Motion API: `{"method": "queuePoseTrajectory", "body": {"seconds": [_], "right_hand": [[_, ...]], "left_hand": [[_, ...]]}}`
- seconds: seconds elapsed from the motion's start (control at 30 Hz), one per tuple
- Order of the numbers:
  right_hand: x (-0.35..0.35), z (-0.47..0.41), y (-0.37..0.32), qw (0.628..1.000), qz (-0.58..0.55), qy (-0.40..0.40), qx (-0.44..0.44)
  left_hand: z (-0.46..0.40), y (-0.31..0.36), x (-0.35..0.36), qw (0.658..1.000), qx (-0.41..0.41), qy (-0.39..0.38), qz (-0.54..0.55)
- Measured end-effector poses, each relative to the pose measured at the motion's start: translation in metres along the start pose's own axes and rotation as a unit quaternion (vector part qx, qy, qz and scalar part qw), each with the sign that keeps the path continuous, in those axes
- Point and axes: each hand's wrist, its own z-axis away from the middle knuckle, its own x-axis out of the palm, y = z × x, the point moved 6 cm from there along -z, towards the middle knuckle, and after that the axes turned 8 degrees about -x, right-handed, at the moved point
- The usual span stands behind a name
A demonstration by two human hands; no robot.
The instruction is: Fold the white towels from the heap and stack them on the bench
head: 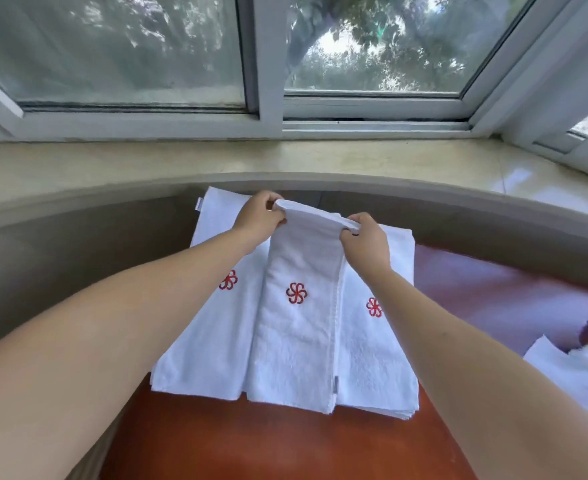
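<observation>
A narrow folded white towel (299,327) with a red flower emblem hangs from both my hands over the bench (251,441). My left hand (261,218) pinches its far left corner. My right hand (367,242) grips its far right corner. Its near end rests on the stack of folded white towels (202,348), which lies flat on the red-brown bench and shows two more red emblems. The heap of unfolded white towels (576,368) sits at the right edge, partly cut off by the frame.
A curved stone window sill (181,164) runs behind the bench, with a beige wall below it. White-framed windows (268,64) stand above the sill. Bare bench surface shows in front of the stack and to its right.
</observation>
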Motion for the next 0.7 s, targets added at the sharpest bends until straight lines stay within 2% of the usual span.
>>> {"method": "queuePoseTrajectory", "body": {"seconds": [0.13, 0.23, 0.3, 0.37, 0.47, 0.57, 0.63, 0.7], "right_hand": [[0.034, -0.028, 0.022, 0.997, -0.071, -0.024, -0.013], [0.063, -0.03, 0.046, 0.995, -0.063, -0.077, -0.008], [0.08, -0.023, 0.066, 0.992, 0.004, -0.126, 0.005], [0.092, -0.014, 0.077, 0.984, 0.07, -0.163, -0.024], [0.096, 0.0, 0.078, 0.971, 0.139, -0.183, -0.068], [0.093, 0.021, 0.074, 0.954, 0.208, -0.198, -0.089], [0.091, 0.044, 0.073, 0.94, 0.243, -0.218, -0.099], [0.091, 0.071, 0.074, 0.93, 0.254, -0.245, -0.102]], "left_hand": [[-0.035, -0.021, 0.009, 0.999, 0.014, 0.012, -0.047], [-0.044, -0.048, 0.023, 0.987, 0.029, -0.034, -0.155], [-0.042, -0.071, 0.035, 0.952, 0.07, -0.075, -0.29], [-0.036, -0.089, 0.041, 0.911, 0.11, -0.096, -0.386], [-0.021, -0.1, 0.045, 0.87, 0.165, -0.097, -0.454], [0.006, -0.107, 0.05, 0.81, 0.213, -0.098, -0.537], [0.03, -0.118, 0.052, 0.768, 0.241, -0.129, -0.579], [0.056, -0.136, 0.05, 0.739, 0.243, -0.17, -0.605]]}}
